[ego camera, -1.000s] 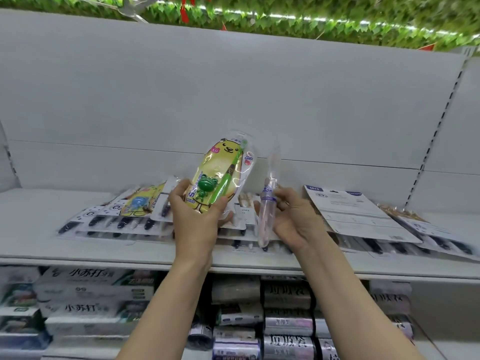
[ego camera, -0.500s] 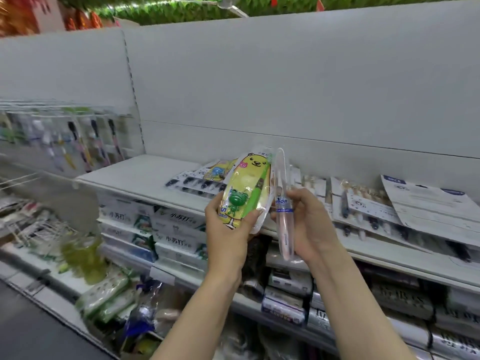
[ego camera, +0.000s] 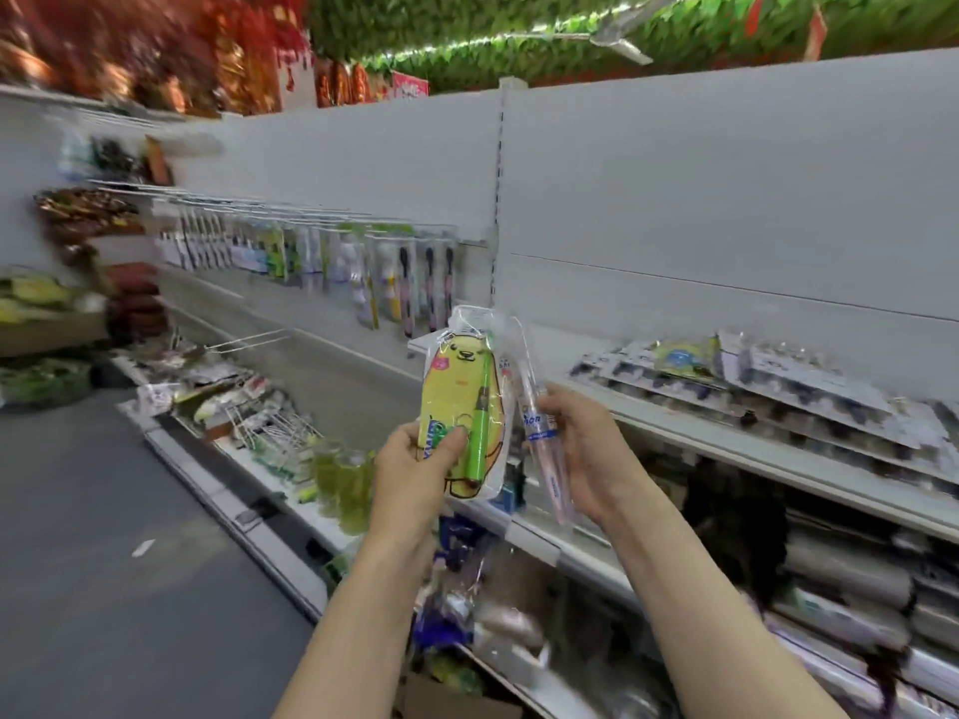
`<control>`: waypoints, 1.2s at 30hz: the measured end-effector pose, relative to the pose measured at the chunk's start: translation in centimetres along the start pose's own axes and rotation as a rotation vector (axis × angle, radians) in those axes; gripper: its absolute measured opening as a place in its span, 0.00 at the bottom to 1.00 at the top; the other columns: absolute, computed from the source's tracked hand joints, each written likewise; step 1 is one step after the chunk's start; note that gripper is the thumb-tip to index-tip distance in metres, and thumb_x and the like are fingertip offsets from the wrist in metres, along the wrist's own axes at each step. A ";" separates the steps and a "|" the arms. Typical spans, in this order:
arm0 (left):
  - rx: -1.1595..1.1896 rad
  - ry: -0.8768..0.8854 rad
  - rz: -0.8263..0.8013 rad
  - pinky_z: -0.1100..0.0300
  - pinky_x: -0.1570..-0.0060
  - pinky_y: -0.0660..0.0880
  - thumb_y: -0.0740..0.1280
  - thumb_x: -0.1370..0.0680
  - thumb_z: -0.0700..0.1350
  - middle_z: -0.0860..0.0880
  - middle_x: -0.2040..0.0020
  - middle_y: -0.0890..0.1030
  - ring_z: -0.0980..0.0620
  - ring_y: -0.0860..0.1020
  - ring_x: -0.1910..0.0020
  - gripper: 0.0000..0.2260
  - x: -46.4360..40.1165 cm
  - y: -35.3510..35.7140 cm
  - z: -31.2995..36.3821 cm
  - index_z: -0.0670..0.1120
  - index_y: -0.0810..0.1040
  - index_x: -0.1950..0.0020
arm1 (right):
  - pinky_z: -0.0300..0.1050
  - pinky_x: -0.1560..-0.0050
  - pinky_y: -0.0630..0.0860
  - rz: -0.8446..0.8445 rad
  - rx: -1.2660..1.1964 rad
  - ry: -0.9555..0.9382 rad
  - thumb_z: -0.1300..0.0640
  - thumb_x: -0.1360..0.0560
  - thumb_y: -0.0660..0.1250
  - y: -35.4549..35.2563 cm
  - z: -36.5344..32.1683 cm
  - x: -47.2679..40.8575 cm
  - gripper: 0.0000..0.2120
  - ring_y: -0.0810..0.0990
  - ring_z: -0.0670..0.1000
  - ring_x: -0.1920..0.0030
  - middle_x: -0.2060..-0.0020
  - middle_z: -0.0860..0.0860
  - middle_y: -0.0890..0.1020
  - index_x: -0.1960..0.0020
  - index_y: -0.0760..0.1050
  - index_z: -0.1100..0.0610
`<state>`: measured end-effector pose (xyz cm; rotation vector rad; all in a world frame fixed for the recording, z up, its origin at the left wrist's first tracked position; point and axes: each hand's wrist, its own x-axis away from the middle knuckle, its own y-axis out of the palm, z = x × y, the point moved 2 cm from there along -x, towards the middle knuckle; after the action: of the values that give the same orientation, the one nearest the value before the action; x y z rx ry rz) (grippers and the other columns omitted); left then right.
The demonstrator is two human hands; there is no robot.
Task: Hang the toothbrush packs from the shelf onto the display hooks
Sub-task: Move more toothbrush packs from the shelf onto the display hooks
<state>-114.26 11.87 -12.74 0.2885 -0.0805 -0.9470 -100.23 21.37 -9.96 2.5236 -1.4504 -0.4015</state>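
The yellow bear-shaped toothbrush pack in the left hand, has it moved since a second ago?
Yes. The yellow bear-shaped toothbrush pack has moved left along the white shelf, away from the loose packs.

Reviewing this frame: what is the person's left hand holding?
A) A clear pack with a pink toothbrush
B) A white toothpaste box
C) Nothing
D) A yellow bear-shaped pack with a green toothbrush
D: the left hand grips the yellow bear-shaped pack by its lower edge, with a green toothbrush inside, while the right hand holds the clear pack with the pink toothbrush.
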 end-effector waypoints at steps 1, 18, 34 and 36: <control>0.010 -0.003 0.009 0.57 0.57 0.76 0.71 0.23 0.42 0.47 0.51 0.85 0.50 0.84 0.53 0.09 -0.9 -2.7 0.6 0.45 0.77 0.44 | 0.43 0.65 0.75 -0.003 0.009 0.000 0.60 0.25 0.64 2.4 1.0 -0.9 0.16 0.76 0.49 0.66 0.61 0.56 0.79 0.44 0.75 0.72; 0.091 0.103 0.094 0.54 0.47 0.78 0.67 0.20 0.42 0.48 0.48 0.86 0.51 0.84 0.49 0.10 -18.8 -33.7 6.3 0.44 0.77 0.39 | 0.42 0.63 0.77 -0.016 0.125 -0.065 0.50 0.21 0.66 32.0 14.8 -17.8 0.12 0.81 0.47 0.60 0.56 0.52 0.86 0.50 0.82 0.58; -0.058 0.127 -0.055 0.56 0.45 0.76 0.66 0.19 0.45 0.51 0.44 0.84 0.53 0.82 0.44 0.08 -46.1 -42.9 11.1 0.51 0.76 0.40 | 0.45 0.54 0.82 0.021 -0.110 -0.149 0.54 0.28 0.71 44.2 21.1 -43.1 0.16 0.83 0.53 0.57 0.57 0.58 0.84 0.46 0.79 0.64; -0.049 0.110 -0.083 0.59 0.50 0.77 0.66 0.19 0.44 0.50 0.46 0.85 0.53 0.83 0.46 0.08 -48.9 -43.6 10.9 0.48 0.77 0.41 | 0.46 0.53 0.82 0.070 -0.079 -0.159 0.55 0.27 0.71 44.6 21.8 -45.2 0.16 0.84 0.53 0.56 0.56 0.58 0.85 0.44 0.79 0.64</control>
<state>-179.27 25.30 -11.62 0.3004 0.0560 -1.0123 -165.36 37.51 -10.79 2.4185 -1.5411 -0.6477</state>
